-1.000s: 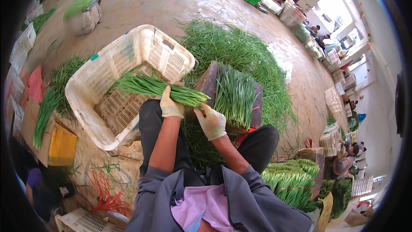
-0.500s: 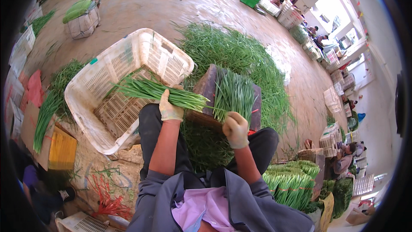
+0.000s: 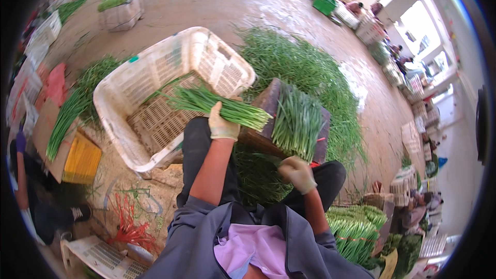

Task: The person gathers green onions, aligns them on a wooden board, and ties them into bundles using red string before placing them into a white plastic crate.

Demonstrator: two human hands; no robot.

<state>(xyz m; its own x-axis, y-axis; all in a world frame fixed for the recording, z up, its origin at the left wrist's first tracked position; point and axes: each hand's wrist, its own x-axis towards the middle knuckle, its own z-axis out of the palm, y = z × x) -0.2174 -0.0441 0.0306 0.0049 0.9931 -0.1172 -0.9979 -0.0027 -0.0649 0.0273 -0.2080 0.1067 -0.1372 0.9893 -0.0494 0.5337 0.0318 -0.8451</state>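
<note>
My left hand (image 3: 223, 123), in a pale glove, is closed around a bunch of chives (image 3: 227, 107). Their pale cut ends point right and the green tips reach over the white crate. My gloved right hand (image 3: 298, 173) is lower, beside my right knee, its fingers curled and blurred by motion. A faint green streak shows by its fingertips; whether it holds a stalk is unclear. Just above it, a pile of loose chives (image 3: 298, 121) lies across a dark block-like stand (image 3: 268, 101).
The large white plastic crate (image 3: 116, 144) stands left of my knees. Loose greens (image 3: 289, 54) are heaped beyond the stand. Tied bunches (image 3: 356, 225) are stacked at lower right. Red ties (image 3: 129, 225) and a yellow-sided box (image 3: 81, 157) are at left, near another person's shoe (image 3: 81, 212).
My right hand has drawn down and away from the loose chives, from the pinched stalk it had by the bunch. My left hand keeps its bunch. The whole view has shifted slightly.
</note>
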